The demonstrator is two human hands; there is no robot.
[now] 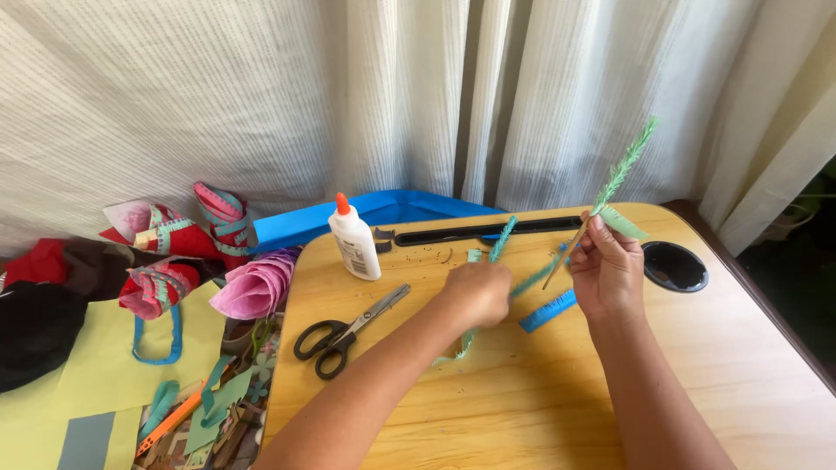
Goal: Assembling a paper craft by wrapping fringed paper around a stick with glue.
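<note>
My right hand holds a thin wooden stick upright; its upper part is wrapped in fringed green paper that sticks up toward the curtain. My left hand is closed on a teal fringed paper strip that runs from the stick down across the wooden lap table, with its loose end trailing below the hand. A blue fringed strip lies on the table between the two hands.
A white glue bottle with an orange tip and black-handled scissors sit on the table's left side. A black cup recess is at the right. Rolled paper cones, paper scraps and coloured sheets cover the surface to the left.
</note>
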